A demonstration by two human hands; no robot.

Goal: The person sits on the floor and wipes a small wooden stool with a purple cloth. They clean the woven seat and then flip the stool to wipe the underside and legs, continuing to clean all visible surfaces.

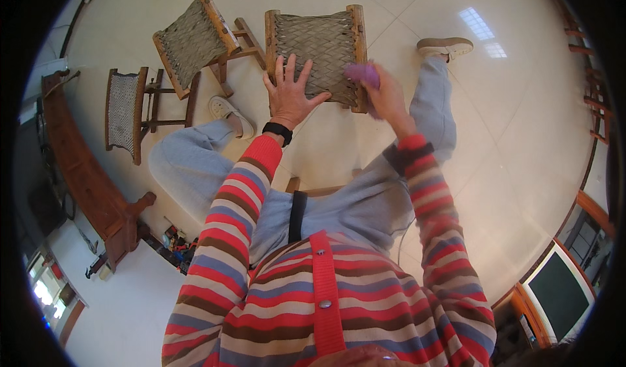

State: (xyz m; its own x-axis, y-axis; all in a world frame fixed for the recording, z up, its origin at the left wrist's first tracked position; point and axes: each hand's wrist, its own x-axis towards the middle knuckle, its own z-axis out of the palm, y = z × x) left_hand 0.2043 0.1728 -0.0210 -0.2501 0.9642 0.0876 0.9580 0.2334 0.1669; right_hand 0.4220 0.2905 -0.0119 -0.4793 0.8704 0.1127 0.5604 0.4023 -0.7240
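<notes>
In front of me stands a wooden stool [318,39] with a woven strap seat, its side rails running away from me. My left hand [289,95] lies with spread fingers on the near left part of the seat and holds nothing. A purple cloth [363,75] is gripped in my right hand [390,95], over the right rail at the near corner. Both the cloth and that hand are blurred. Part of the right rail is hidden behind them.
Left of the stool, a second woven stool [195,42] stands tilted in view, with a patterned woven stool [123,110] beyond my left foot. A long wooden bench [85,171] lines the left side. Tools [173,240] lie near its end. A television [559,289] is at lower right.
</notes>
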